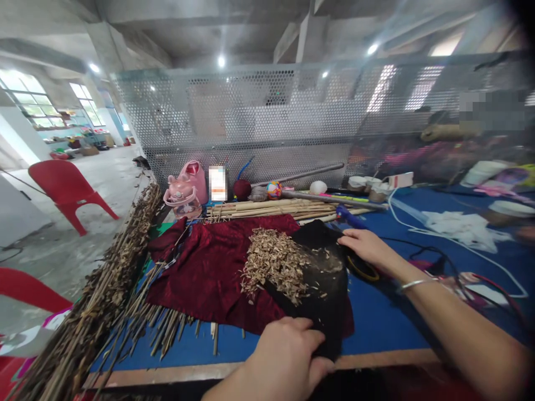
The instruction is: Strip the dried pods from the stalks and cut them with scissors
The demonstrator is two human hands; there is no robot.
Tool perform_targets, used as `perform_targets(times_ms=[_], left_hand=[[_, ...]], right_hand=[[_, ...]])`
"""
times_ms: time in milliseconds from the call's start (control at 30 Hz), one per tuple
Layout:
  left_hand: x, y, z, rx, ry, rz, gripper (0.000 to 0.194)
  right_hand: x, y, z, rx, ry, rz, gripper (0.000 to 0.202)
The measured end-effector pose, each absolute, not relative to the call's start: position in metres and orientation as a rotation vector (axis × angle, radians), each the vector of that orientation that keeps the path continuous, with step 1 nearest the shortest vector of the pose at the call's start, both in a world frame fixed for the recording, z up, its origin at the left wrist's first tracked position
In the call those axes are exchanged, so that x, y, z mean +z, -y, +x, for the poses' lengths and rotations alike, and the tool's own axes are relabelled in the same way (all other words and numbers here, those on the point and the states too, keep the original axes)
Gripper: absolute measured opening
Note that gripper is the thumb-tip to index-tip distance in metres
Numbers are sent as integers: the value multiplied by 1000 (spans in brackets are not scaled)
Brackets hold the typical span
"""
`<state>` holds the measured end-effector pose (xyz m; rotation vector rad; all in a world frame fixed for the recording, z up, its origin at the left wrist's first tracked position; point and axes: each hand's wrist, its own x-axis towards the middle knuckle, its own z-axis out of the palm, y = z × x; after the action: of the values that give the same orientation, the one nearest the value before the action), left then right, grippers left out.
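Note:
A heap of dried, tan plant pieces (pixel 273 259) lies partly on a dark red cloth (pixel 209 278) and partly on a black cloth (pixel 324 301) spread over it. At the near edge of the black cloth, my left hand (pixel 288 353) has its fingers closed on the fabric. My right hand (pixel 365 248), with a silver bangle on its wrist, pinches the far right corner of the same cloth. Some loose bits are scattered on the black fabric between both hands.
Dry stalks (pixel 104 267) line the table's left side, with thin sticks (pixel 167 328) under the red cloth. Behind are peeled rods (pixel 267 209), yarn balls (pixel 242 190) and a pink cup (pixel 184 197). White plastic (pixel 463 228) and cables lie right. A perforated screen (pixel 251 122) stands behind.

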<state>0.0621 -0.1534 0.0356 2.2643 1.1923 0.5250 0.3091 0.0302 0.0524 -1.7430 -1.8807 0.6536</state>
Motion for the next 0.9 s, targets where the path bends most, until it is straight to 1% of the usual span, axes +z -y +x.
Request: perform_targets(times_ms=[100, 133, 233, 300, 333, 400, 433, 500, 600, 733, 800, 900], left_hand=[[45, 144, 61, 528, -1199, 2317, 31], [49, 137, 62, 560, -1242, 2341, 29], [56, 105, 70, 606, -1450, 2509, 27], [52, 77, 79, 519, -1523, 2674, 25], [49, 63, 83, 447, -1489, 2769, 30], [41, 40, 89, 299, -1408, 2889, 41], [38, 32, 90, 238, -1393, 2910, 42], [34, 21, 87, 156, -1411, 2916, 37], [37, 13, 71, 112, -1449, 2932, 26], [47, 6, 41, 92, -1496, 2924, 19], [53, 4, 30, 89, -1513, 2881, 18], [60, 3, 29, 168, -1525, 2779, 25]], right_hand=[[43, -31, 317, 354, 1993, -1971, 19], [41, -34, 316, 294, 2025, -2010, 25], [34, -45, 304, 347, 2081, -1996, 51], [28, -52, 295, 386, 2075, -1979, 58], [24, -54, 291, 383, 2060, -1964, 56], [18, -56, 288, 375, 2026, -1908, 41], [16, -55, 289, 377, 2012, -1865, 33], [13, -54, 294, 381, 1965, -1770, 23], [16, -53, 308, 379, 1844, -1670, 20], [25, -55, 323, 365, 1667, -1632, 18], [28, -56, 327, 353, 1596, -1633, 19], [29, -57, 328, 350, 1548, -1630, 18]])
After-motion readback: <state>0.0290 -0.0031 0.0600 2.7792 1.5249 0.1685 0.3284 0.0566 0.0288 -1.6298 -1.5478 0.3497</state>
